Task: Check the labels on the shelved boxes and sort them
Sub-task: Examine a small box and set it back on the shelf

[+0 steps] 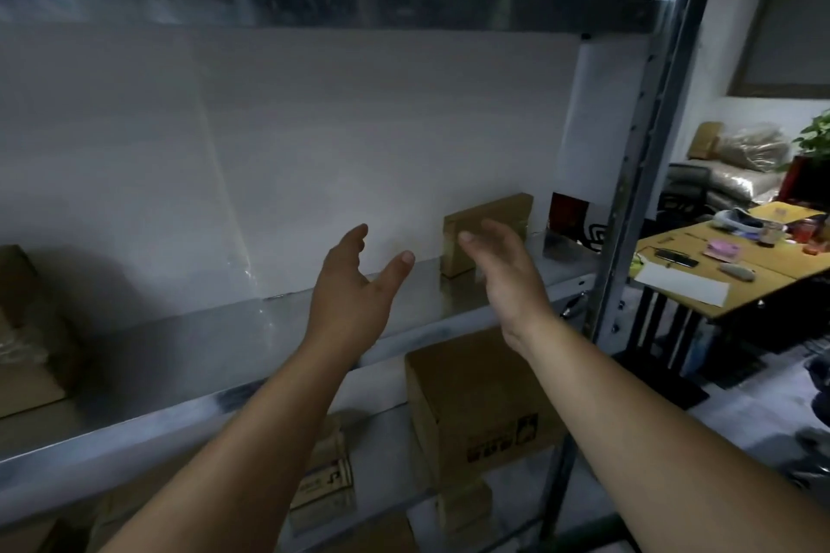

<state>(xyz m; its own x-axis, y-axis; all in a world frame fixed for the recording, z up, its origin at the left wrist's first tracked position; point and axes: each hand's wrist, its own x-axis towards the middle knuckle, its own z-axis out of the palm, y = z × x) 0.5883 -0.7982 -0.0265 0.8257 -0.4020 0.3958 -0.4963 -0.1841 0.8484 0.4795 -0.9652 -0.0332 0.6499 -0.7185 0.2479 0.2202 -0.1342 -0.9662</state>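
The step in hand looks like a two-handed reach for the small box (494,211) standing at the far right of the shelf (179,355). To do it well, the hands should close on its two side faces together, palms flat and level, and draw it toward the near edge without tipping it. Its faces should then be turned to the light, because no label can be read from here. The shelf is dim and shiny, so a slow slide is safer than a snatch. Both hands are open, fingers straight or loosely spread, and they hold nothing. The left hand (355,287) hovers over bare shelf, left of the box and apart from it, thumb pointing right toward it. The right hand (507,278) is nearer the viewer than the box and overlaps its lower front in this view. Whether its fingertips touch the cardboard cannot be told. The box sits between the two hands' lines of reach but farther back, close to the white back panel. A larger box (476,409) lies on the shelf below, under the right wrist.
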